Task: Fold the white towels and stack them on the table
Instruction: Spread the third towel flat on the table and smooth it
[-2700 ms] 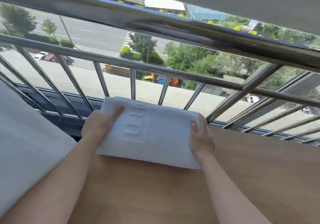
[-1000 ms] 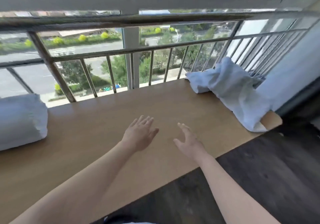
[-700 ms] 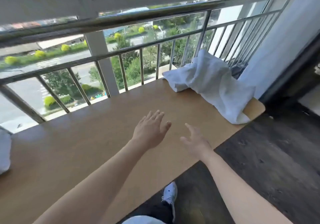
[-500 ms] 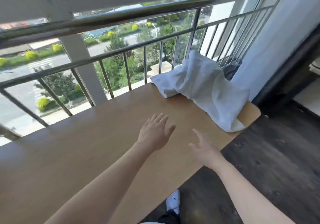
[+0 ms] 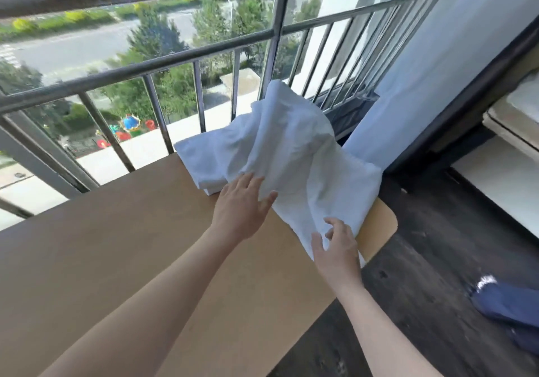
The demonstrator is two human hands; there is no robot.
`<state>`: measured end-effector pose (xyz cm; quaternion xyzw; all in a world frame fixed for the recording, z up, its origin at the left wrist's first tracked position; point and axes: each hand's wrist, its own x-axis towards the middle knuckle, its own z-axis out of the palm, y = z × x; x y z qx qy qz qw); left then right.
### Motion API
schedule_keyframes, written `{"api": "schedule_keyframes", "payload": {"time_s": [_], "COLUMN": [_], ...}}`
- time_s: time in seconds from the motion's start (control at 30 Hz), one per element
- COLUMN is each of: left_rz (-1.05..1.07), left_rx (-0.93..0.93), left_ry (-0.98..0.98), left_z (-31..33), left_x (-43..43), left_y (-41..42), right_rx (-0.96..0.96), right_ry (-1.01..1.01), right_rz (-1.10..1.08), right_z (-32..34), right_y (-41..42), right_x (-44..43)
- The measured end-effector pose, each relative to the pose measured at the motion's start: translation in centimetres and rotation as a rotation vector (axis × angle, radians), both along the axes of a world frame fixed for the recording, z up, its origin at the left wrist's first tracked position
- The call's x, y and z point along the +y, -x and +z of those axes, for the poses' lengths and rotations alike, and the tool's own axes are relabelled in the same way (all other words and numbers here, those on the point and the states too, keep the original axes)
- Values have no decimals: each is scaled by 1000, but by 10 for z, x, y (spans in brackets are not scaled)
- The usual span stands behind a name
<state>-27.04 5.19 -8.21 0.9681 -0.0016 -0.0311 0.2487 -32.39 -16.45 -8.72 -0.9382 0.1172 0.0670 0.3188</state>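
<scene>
One unfolded heap of white towels (image 5: 294, 155), centre right on our table (image 5: 116, 245): left hand (image 5: 242, 206) flat upon it, right hand (image 5: 335, 248) loose-fingered at its lower edge, gripping nothing; folding, we judge, not begun.

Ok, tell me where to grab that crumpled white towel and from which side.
Pinch the near lower flap of the crumpled towel, lying loose and flat at the table end beside the right hand. Come from the near side: farther back it heaps against the railing in bunched folds.
</scene>
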Motion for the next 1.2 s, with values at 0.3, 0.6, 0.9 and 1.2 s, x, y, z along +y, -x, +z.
{"api": "schedule_keyframes", "payload": {"time_s": [0.3,0.6,0.9,1.2], "left_rz": [22,273,384,464], "left_rx": [-13,44,-158,-241], "left_ry": [-40,-241,-261,-195], "left_z": [-15,-43,-42,-11], "left_x": [-32,-75,-86,-97], "left_y": [-97,-129,-129,-120], "right_rx": [-17,87,-12,-139], "right_ry": [70,-65,-99,-274], "right_rz": [36,20,44,-133], "right_z": [-12,-42,-65,-44], "right_y": [-120,-202,-209,-200], "right_x": [-12,-6,-18,-30]}}
